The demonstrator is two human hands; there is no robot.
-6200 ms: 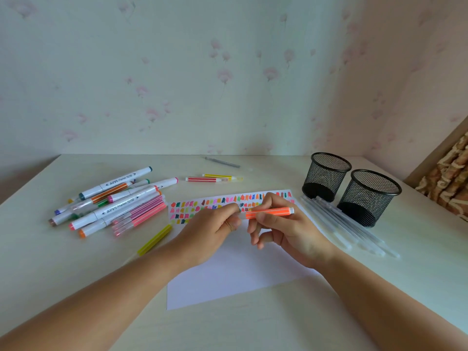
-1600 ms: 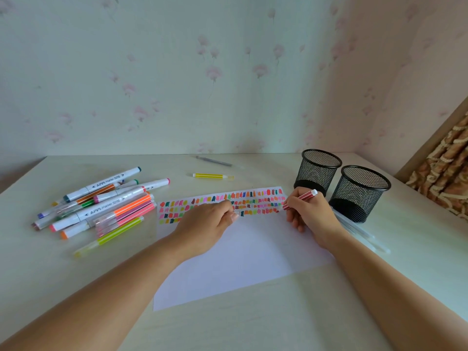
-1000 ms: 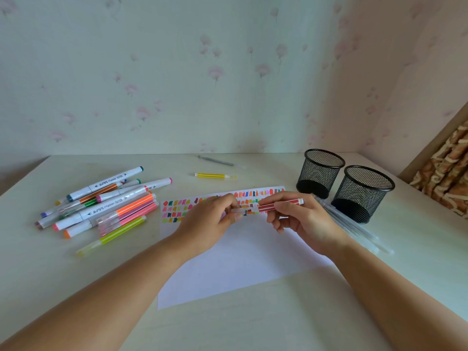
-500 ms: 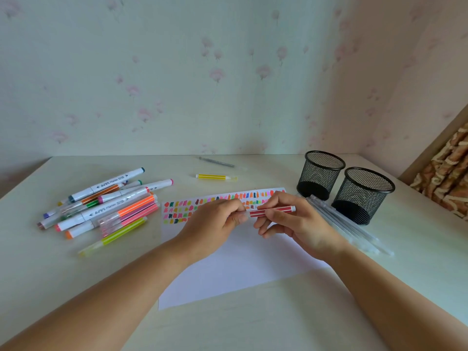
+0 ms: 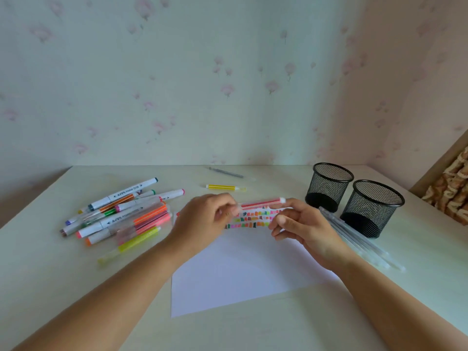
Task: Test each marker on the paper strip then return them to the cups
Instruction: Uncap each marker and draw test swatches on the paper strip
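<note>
My left hand point(image 5: 202, 224) pinches the left end of a red-striped marker point(image 5: 262, 203) and holds it level just above the paper. My right hand point(image 5: 307, 228) sits by the marker's right end with loosely curled fingers and grips nothing. Under both hands lies a white paper sheet point(image 5: 235, 277) whose far edge carries rows of colour swatches point(image 5: 253, 220). Two black mesh cups point(image 5: 329, 184) point(image 5: 374, 207) stand at the right, and no marker shows above their rims. A pile of several markers point(image 5: 121, 215) lies at the left.
A yellow-striped marker point(image 5: 222, 187) and a grey pen point(image 5: 225, 172) lie beyond the paper. Several clear pens point(image 5: 357, 241) lie beside the nearer cup. A wall closes the far side of the table, and a wooden frame point(image 5: 440, 173) stands at the right.
Half a second ago both hands gripped the red-striped marker. Now only my left hand holds it, a little higher, and my right hand's fingers have come off it.
</note>
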